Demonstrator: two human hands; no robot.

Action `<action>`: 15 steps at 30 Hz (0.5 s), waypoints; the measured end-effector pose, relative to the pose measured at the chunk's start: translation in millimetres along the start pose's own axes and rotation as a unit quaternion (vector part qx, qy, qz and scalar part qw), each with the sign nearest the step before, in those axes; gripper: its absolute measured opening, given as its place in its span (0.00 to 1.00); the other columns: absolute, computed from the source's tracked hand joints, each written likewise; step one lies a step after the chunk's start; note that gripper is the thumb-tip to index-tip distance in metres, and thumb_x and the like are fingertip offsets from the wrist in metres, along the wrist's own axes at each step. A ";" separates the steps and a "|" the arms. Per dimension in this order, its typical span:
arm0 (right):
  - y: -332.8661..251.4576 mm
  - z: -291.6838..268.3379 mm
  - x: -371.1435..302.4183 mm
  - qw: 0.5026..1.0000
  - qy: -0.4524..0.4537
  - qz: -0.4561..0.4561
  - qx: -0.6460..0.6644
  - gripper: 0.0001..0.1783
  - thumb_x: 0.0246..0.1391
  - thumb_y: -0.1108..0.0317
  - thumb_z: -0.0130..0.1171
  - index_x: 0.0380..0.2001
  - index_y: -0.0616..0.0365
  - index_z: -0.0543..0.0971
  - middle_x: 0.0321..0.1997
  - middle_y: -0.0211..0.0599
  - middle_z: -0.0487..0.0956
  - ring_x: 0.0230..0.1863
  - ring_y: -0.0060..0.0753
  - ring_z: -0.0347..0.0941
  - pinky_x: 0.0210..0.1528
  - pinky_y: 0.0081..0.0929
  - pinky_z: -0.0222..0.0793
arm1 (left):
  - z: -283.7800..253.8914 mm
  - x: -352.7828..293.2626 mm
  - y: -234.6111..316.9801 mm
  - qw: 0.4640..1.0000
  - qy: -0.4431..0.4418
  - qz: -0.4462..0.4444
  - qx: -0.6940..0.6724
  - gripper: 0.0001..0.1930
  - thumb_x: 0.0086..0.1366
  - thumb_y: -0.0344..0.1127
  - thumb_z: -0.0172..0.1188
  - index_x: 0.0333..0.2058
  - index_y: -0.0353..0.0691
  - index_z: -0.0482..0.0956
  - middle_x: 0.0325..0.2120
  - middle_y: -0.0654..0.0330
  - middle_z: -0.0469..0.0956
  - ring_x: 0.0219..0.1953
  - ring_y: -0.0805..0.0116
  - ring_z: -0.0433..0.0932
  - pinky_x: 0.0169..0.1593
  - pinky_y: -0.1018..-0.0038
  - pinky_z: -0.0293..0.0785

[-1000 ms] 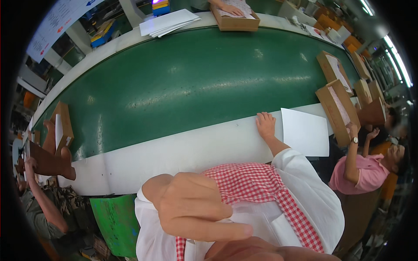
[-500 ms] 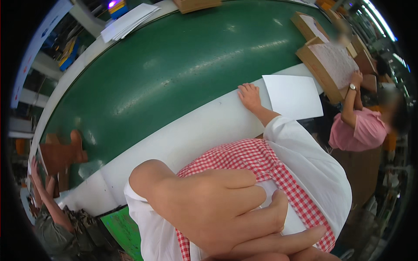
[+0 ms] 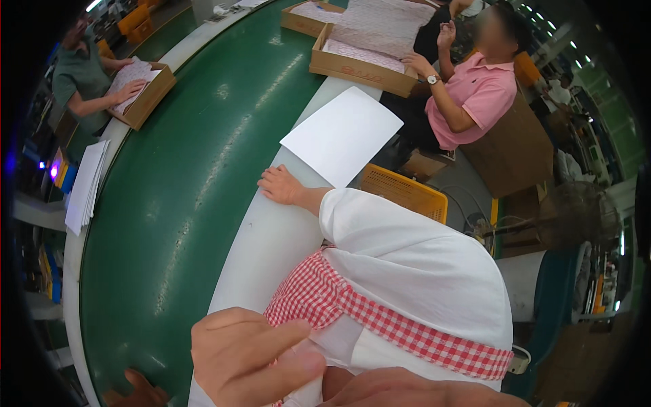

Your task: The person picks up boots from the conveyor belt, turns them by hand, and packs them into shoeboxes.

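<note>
The green belt [image 3: 156, 210] was the largest thing, curving from the top of the frame down to the lower left. The white shirt [image 3: 420, 251] of the wearer filled much of the lower right, with a red-and-white checked apron [image 3: 312, 288] over it. Along the belt's right side ran the white surface [image 3: 261, 251]. At the upper right a co-worker in pink [image 3: 478, 91] stood behind a cardboard box [image 3: 393, 80]; patterned paper [image 3: 383, 27] lay over this box. At the upper left another co-worker in a dark green shirt [image 3: 81, 81] had both hands on paper in a second box [image 3: 152, 100].

The white sheet [image 3: 342, 136] lay in the upper middle on the white surface, one corner jutting past the edge above a yellow crate [image 3: 407, 193]. A pile of white sheets [image 3: 87, 186] sat at the left.

The left hand [image 3: 251, 356] was raised at the lower middle, in front of the apron, fingers bent; whether they pinched anything could not be told. The right hand [image 3: 281, 184] rested palm down on the white surface, just beside the white sheet, fingers extended and slightly apart, holding nothing. Smallest was the wristwatch [image 3: 432, 79] on the co-worker in pink.
</note>
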State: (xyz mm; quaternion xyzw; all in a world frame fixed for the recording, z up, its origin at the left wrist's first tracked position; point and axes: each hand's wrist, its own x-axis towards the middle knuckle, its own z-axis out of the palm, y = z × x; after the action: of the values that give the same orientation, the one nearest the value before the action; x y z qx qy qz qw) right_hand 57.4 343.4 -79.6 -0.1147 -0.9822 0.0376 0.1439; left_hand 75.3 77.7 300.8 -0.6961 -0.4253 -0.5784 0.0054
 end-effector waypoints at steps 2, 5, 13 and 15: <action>6.1 2.2 -1.7 1.000 0.019 -0.010 0.007 0.13 0.52 0.56 0.51 0.38 0.49 0.74 0.42 0.34 0.71 0.49 0.35 0.62 0.49 0.37 0.54 | 6.4 -4.9 -16.5 0.997 0.005 -0.077 -0.029 0.07 0.43 0.25 0.60 0.24 0.39 0.73 0.22 0.53 0.78 0.12 0.69 0.68 0.19 0.78 0.62; 10.2 7.7 -6.0 1.000 0.026 -0.003 0.010 0.13 0.52 0.56 0.52 0.38 0.49 0.74 0.41 0.33 0.71 0.49 0.34 0.62 0.49 0.36 0.54 | 16.9 -7.4 -30.6 0.990 -0.074 -0.121 -0.018 0.10 0.38 0.26 0.66 0.24 0.38 0.77 0.23 0.58 0.79 0.16 0.67 0.73 0.22 0.76 0.67; 2.9 6.3 -3.5 0.998 0.063 -0.007 0.007 0.11 0.51 0.55 0.52 0.33 0.48 0.74 0.36 0.30 0.70 0.46 0.31 0.62 0.46 0.36 0.55 | 41.3 -19.0 -45.5 0.982 -0.099 -0.136 -0.083 0.09 0.40 0.24 0.66 0.23 0.38 0.76 0.19 0.60 0.77 0.16 0.65 0.73 0.22 0.76 0.66; 5.3 7.1 -4.3 0.994 0.107 -0.015 -0.002 0.11 0.50 0.55 0.52 0.30 0.48 0.75 0.32 0.29 0.70 0.43 0.31 0.63 0.45 0.36 0.55 | 42.0 -19.6 -49.8 0.980 -0.128 -0.123 -0.088 0.09 0.40 0.25 0.67 0.21 0.37 0.75 0.18 0.60 0.76 0.16 0.66 0.72 0.22 0.76 0.66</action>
State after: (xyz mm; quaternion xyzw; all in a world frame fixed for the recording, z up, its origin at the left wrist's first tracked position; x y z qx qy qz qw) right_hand 60.5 347.2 -88.2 -0.1041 -0.9627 0.0213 0.2488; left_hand 79.8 119.0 246.9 -0.7047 -0.4523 -0.5156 -0.1815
